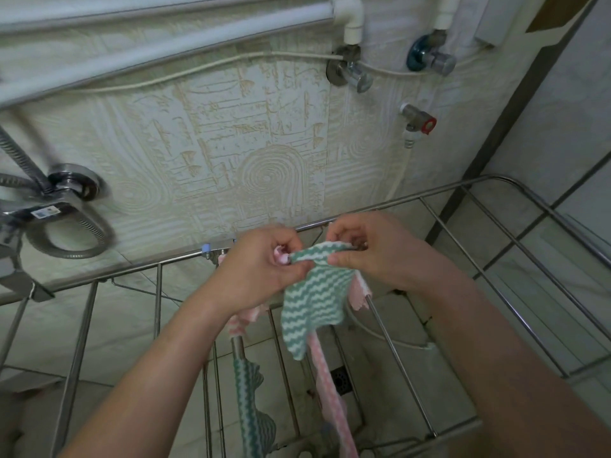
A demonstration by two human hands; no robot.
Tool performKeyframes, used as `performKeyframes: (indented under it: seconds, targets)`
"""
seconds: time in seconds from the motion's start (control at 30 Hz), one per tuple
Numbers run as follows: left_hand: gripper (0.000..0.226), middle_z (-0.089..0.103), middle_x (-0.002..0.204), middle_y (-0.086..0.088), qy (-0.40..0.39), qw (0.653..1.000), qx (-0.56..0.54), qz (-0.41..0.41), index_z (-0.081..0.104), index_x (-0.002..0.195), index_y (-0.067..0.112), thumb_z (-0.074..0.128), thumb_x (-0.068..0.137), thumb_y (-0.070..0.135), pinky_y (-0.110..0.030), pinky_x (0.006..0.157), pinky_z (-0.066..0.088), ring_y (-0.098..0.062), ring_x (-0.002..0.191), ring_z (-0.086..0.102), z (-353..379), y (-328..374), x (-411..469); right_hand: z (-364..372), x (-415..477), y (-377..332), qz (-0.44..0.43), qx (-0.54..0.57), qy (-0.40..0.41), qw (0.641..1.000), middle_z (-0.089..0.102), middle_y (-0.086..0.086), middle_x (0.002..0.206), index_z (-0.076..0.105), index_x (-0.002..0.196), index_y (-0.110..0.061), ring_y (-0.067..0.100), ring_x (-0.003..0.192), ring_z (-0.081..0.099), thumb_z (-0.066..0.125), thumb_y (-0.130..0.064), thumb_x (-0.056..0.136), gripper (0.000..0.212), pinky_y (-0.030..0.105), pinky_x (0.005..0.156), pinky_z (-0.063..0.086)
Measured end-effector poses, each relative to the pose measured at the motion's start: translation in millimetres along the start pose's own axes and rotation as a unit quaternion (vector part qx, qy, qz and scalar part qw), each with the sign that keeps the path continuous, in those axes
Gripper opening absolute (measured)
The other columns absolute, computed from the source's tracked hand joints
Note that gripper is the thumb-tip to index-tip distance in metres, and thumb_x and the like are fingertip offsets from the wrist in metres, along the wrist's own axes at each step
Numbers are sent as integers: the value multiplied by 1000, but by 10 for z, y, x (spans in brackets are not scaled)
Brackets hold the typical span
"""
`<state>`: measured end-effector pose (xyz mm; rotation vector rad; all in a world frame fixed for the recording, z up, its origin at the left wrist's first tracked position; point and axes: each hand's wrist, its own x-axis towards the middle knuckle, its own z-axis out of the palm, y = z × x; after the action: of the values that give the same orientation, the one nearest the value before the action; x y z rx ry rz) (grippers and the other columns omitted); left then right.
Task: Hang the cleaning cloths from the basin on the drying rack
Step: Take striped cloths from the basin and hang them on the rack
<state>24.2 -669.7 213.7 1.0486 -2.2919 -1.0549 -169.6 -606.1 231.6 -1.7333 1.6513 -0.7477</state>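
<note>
Both hands hold a green-and-white wavy-striped cloth (314, 299) by its top edge above the metal drying rack (515, 239). My left hand (264, 269) pinches its left corner, with a bit of pink cloth at the fingers. My right hand (373, 252) pinches the right corner. The cloth hangs down between the rack bars. A pink-and-white striped cloth (330, 385) hangs on a bar just behind and below it. Another green-and-white cloth (251, 408) hangs on a bar lower left. The basin is out of view.
A patterned tiled wall stands right behind the rack. A chrome shower mixer with a coiled hose (62, 206) is at the left. Water valves (350, 74) and white pipes (165, 57) sit above. A floor drain (340, 378) shows below the bars.
</note>
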Motion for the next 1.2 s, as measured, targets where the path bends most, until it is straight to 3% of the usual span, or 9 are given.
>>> performKeyframes:
  seconds: [0.17, 0.27, 0.37, 0.47, 0.7, 0.83, 0.97, 1.13, 1.2]
  targets:
    - [26, 51, 60, 12, -12, 990, 143, 7, 51, 71, 27, 74, 75, 40, -20, 50, 31, 1, 53, 45, -135, -31, -4, -14, 37, 38, 17, -162, -8, 987, 53, -17, 64, 72, 85, -26, -2, 63, 50, 75, -28, 80, 5, 21, 57, 35]
    - [24, 56, 65, 14, -5, 982, 190, -8, 56, 79, 28, 75, 74, 41, -23, 53, 35, -2, 60, 52, -231, -87, -10, -22, 32, 69, 21, -164, 25, 986, 48, -19, 59, 66, 71, -37, -4, 58, 48, 75, -32, 80, 13, 17, 53, 29]
    - [13, 63, 74, 14, -4, 981, 190, -32, 62, 83, 30, 73, 78, 35, -25, 60, 40, -7, 73, 59, -334, -177, -27, 5, 24, 144, 53, 25, 54, 997, 66, -8, 74, 66, 69, -23, -1, 73, 61, 72, -22, 82, 14, 19, 64, 47]
    - [11, 63, 68, 15, 8, 992, 117, -49, 61, 82, 27, 72, 80, 28, -25, 60, 40, 2, 63, 57, -405, -205, -100, 61, -17, 188, 112, 308, 29, 944, 69, 6, 89, 66, 81, -10, 17, 79, 67, 63, -10, 89, 8, 28, 62, 59]
    - [19, 55, 55, -7, 26, 982, -163, -92, 64, 81, 3, 68, 78, 22, -13, 38, 34, -7, 37, 42, -580, -97, -315, 71, -115, 226, 87, 468, 79, 876, 67, 5, 82, 68, 90, -10, 15, 63, 63, 61, -19, 81, 14, 21, 42, 52]
    - [10, 66, 69, 9, 17, 988, -29, -151, 68, 83, 18, 63, 88, 25, -22, 59, 43, -3, 61, 60, -331, -496, -144, 348, 177, 491, 193, 358, 79, 910, 67, 7, 103, 66, 103, -12, 16, 81, 67, 57, -17, 94, 14, 21, 52, 54]
    - [18, 69, 96, 3, -8, 967, 152, -203, 69, 97, 22, 54, 92, 28, -30, 74, 49, -15, 86, 63, 117, -1126, 165, 872, 562, 938, 297, 265, 59, 915, 60, 9, 116, 59, 111, -8, 14, 88, 63, 50, -14, 98, 17, 23, 60, 57]
    - [25, 67, 98, -5, 26, 940, 236, -246, 69, 96, 18, 48, 91, 31, -30, 67, 44, -23, 86, 61, 273, -1456, 382, 1110, 853, 1241, 271, 128, 102, 948, 55, 4, 135, 56, 124, -1, 14, 90, 67, 49, -17, 96, 33, 36, 75, 60]
    - [25, 68, 94, -5, 27, 931, 260, -254, 69, 92, 18, 48, 91, 31, -30, 66, 44, -24, 83, 61, 286, -1516, 453, 1137, 936, 1329, 258, 85, 94, 958, 55, -4, 127, 64, 108, -13, 19, 103, 65, 48, -21, 93, 23, 42, 82, 58]
